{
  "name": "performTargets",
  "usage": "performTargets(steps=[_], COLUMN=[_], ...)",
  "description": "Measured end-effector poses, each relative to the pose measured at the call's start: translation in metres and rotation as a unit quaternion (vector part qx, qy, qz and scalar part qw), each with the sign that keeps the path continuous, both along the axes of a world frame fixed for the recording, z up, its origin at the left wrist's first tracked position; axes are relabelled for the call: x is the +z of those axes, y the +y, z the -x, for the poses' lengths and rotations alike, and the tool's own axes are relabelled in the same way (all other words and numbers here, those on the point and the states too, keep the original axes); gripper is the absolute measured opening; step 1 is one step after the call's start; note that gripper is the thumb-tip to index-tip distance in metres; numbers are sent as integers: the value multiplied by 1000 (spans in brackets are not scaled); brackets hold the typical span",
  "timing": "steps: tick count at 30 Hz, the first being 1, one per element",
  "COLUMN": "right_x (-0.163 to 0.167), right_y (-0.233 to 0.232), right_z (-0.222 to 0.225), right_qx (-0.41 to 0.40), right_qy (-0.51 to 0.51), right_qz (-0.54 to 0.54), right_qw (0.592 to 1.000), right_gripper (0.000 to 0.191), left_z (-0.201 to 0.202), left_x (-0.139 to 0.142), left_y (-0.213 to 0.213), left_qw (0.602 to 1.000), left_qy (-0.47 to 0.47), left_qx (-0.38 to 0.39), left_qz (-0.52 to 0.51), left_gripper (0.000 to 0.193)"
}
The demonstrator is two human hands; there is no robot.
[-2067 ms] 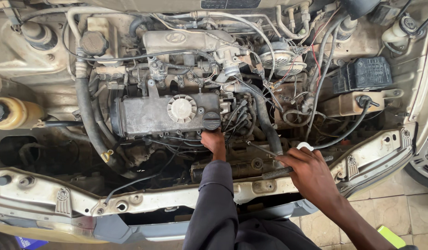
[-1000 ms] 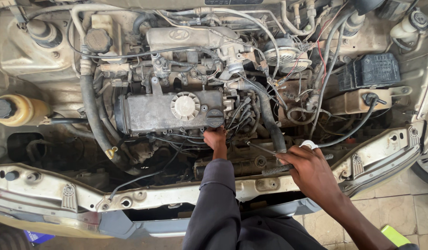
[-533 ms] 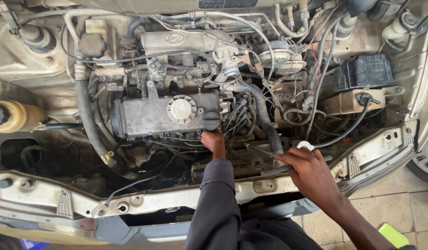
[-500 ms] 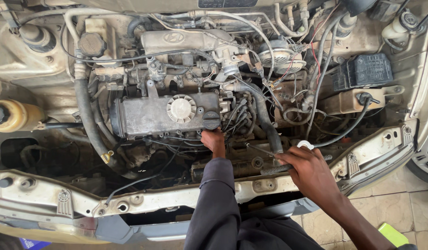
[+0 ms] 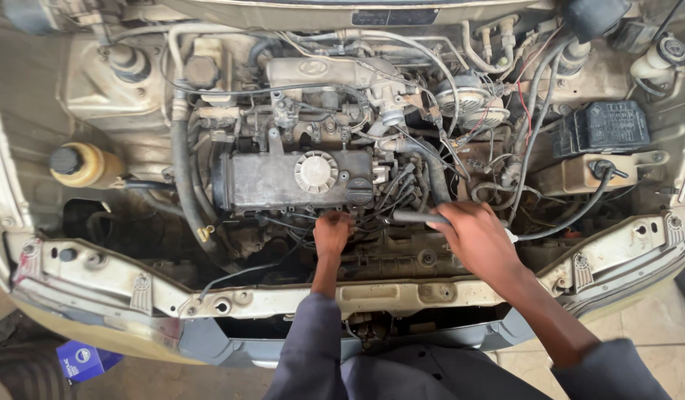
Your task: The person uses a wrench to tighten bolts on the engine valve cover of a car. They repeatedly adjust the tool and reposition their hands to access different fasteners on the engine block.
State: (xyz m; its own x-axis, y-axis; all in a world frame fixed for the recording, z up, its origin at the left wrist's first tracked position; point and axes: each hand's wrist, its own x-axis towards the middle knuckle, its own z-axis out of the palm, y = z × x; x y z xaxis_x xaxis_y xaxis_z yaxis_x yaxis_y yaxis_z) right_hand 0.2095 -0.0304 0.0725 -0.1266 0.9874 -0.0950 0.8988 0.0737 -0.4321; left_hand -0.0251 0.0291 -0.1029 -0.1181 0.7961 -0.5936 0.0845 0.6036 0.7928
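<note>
One open engine bay [image 5: 98, 104] fills the view, its pale front crossmember [image 5: 268, 300] running along the near edge. At the middle of the bay sits one grey valve cover [image 5: 283, 180], bearing one round ribbed disc [image 5: 316, 172] and one black filler cap [image 5: 359, 191] just beside it. One thick black hose [image 5: 182, 185] curves down the cover's left side. Toward the bay's right edge stand one black ribbed box [image 5: 607, 127] and, just below it, one tan reservoir [image 5: 568, 174]. Near the left edge sits one yellowish bottle [image 5: 91, 164] with a black cap.

Two hands work in the bay, both reaching over the crossmember. The right hand [image 5: 476, 238] lies right of centre, its fingers clamped around one dark slender tool [image 5: 420, 216] whose shaft points left toward the wiring beside the cover. The left hand [image 5: 333, 233] is just below the filler cap at the cover's near edge, fingers curled together and pressed down among the dark cables [image 5: 391, 194]; what they grip cannot be told. The hands are near each other but apart.

One small blue box [image 5: 82, 359] lies on the floor under the bay's left corner.
</note>
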Motion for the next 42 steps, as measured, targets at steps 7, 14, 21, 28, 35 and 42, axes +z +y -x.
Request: performTargets(steps=[7, 14, 21, 28, 35, 42], right_x=[-22, -32, -49, -56, -14, -6], right_y=[40, 53, 55, 67, 73, 46], right_z=[16, 26, 30, 47, 78, 60], right_qx=[55, 52, 85, 175, 233, -92], right_qy=[-7, -20, -64, -183, -175, 77], right_qz=[-68, -40, -60, -74, -80, -104], right_qw=[996, 998, 993, 965, 953, 987], right_gripper=[22, 21, 16, 44, 37, 65], left_z=[12, 27, 32, 34, 21, 4], left_x=[26, 34, 43, 82, 130, 108], left_y=[-19, -15, -24, -23, -30, -36], left_qw=[983, 973, 977, 951, 894, 969], left_qy=[-133, -137, -117, -59, 276, -28], left_qx=[-2, 12, 20, 7, -246, -194], left_qz=[-128, -185, -178, -303, -253, -152], left_gripper=[20, 18, 19, 21, 31, 28])
